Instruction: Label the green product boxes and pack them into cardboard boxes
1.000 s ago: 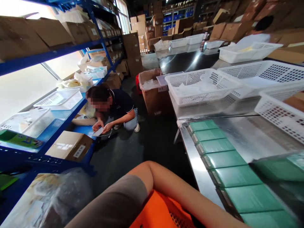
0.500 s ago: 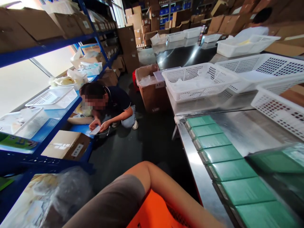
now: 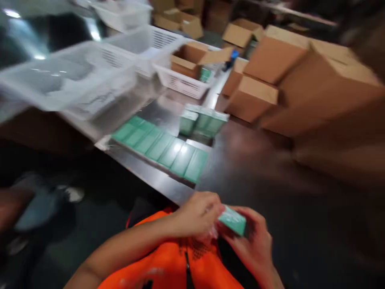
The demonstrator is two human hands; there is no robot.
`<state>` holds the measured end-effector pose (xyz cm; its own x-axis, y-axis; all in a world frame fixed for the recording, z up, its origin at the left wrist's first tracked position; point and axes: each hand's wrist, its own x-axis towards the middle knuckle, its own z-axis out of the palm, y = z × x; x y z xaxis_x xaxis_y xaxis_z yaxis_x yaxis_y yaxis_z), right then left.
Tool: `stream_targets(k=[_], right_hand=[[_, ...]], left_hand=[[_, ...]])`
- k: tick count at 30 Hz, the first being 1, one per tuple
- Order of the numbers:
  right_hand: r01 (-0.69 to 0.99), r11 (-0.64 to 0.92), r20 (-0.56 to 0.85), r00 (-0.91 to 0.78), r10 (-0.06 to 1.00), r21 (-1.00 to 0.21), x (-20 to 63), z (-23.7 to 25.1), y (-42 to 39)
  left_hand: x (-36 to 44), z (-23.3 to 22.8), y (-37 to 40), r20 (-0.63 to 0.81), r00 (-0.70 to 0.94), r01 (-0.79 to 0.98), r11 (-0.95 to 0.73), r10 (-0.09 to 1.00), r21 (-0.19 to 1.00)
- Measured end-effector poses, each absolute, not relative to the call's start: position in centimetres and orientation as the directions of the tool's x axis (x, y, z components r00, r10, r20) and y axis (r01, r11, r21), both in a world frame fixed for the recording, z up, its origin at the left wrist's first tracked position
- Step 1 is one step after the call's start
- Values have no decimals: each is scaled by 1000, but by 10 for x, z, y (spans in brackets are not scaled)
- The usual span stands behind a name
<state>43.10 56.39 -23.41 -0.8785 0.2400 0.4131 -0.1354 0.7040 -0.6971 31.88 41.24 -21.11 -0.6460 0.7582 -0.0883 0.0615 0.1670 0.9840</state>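
A small green box [image 3: 233, 220] with pale markings on top is in front of my orange top, close to my body. My right hand [image 3: 257, 239] curls around its right side and underside, closed on it. At the box's left end, my left hand [image 3: 200, 212] has its fingers bent together. Crinkled clear film [image 3: 213, 233] seems to show just under those fingers, but blur hides what they pinch. Ahead, a row of green boxes [image 3: 159, 146] lies along the edge of the metal table [image 3: 142, 173]. Several more green boxes [image 3: 204, 120] stand behind that row.
White perforated baskets [image 3: 99, 94] stand on the table at the left. Another white basket [image 3: 183, 84] holds an open carton [image 3: 188, 62]. Brown cartons [image 3: 276, 56] are piled at the right. A co-worker's shoe [image 3: 73, 193] is on the dark floor at the lower left.
My view has swung right, from the aisle with the crouching co-worker to the table. Both my hands have come into view, with a green box between them.
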Motion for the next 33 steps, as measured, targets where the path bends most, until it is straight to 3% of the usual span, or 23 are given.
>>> stream_targets(k=[2, 5, 13, 18, 24, 29, 33], right_hand=[[-2, 673, 309, -890, 336, -739, 441, -234, 568], [31, 627, 251, -901, 355, -779, 445, -235, 573], [-256, 400, 425, -801, 421, -880, 444, -254, 564], [-311, 255, 392, -833, 390, -915, 429, -265, 568], [-234, 413, 346, -912, 221, -880, 439, -265, 589], [-228, 567, 448, -847, 285, -792, 453, -247, 595], [-143, 646, 379, -893, 242, -750, 459, -224, 594]], left_hand=[[312, -223, 415, -151, -640, -32, 171, 753, 985], [313, -234, 423, -232, -611, -123, 199, 757, 972], [331, -217, 428, -204, -589, -112, 171, 782, 979], [325, -217, 434, -188, -624, -18, 227, 758, 974], [326, -229, 442, -199, -633, 133, 358, 749, 924], [328, -247, 444, -303, -610, 306, 570, 732, 762], [331, -252, 445, -283, -621, 451, 629, 731, 633]])
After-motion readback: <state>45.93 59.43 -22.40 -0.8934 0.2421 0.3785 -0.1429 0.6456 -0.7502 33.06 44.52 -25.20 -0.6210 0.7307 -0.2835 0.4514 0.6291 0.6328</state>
